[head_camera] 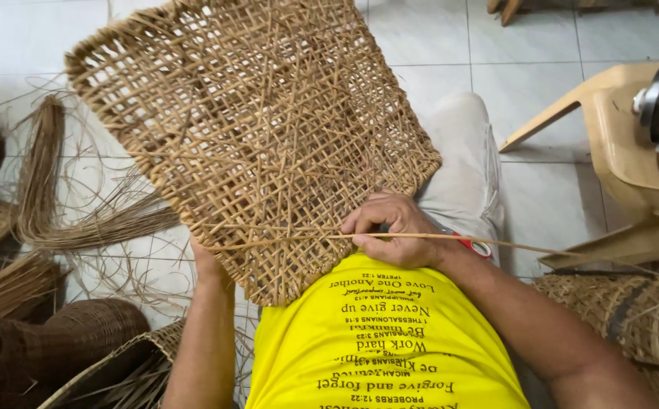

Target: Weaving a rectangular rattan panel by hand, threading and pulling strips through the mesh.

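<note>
I am holding a thin rattan strand (pixel 450 238) pinched between the thumb and fingers of my right hand (pixel 390 231), closed tightly on it just at the lower edge of the open-weave basket panel (pixel 253 129) that is resting on my lap. The strand's long axis is running almost level across the view: from my fingers it is trailing out to my right, toward the plastic chair (pixel 625 151), and to my left it is lying across the panel's lower rows. So the weave is sitting directly beside my right fingers, touching them, on their left. My left hand (pixel 206 261) is going under the panel's lower left edge, supporting it; its fingers are hidden behind the weave, so I cannot tell how they are set. My right hand is the nearer one to the strand.
</note>
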